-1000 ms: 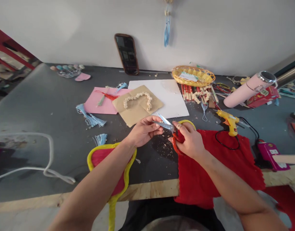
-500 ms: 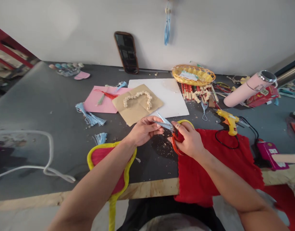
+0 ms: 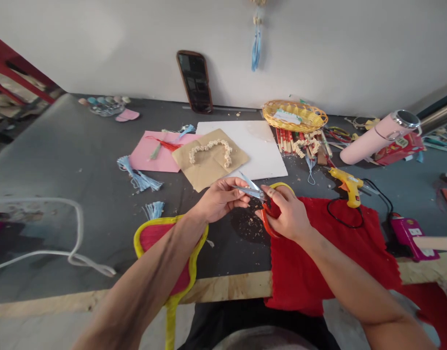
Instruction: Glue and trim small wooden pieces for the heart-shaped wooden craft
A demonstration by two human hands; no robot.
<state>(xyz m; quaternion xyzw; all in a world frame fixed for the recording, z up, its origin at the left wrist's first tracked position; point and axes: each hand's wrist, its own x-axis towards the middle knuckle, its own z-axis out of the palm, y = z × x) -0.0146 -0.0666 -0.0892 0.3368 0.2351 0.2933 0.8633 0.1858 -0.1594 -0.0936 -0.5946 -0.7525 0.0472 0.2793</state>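
Observation:
My right hand [image 3: 289,214] grips a pair of scissors [image 3: 258,192] by their red-orange handles, the blades spread and pointing left. At the lower blade, my left hand [image 3: 223,198] is closed in a pinch; whatever sits between its fingertips is too small to make out. Small pale crumbs [image 3: 253,228] lie scattered on the dark table under the hands. Beyond them a curved string of cream-coloured pieces [image 3: 211,145] rests on brown paper [image 3: 194,170]. A red cloth [image 3: 318,262] spreads beneath my right forearm.
A yellow glue gun [image 3: 349,187], a pink flask [image 3: 376,138] and a wicker basket [image 3: 269,116] stand to the right. A phone [image 3: 195,82] leans on the wall. Blue tassels [image 3: 139,177], pink paper [image 3: 150,150], and a yellow-edged pink piece [image 3: 154,238] lie left.
The view has shifted slightly, so the scene sits a little lower and to the right. Both hands and the scissors keep nearly the same pose.

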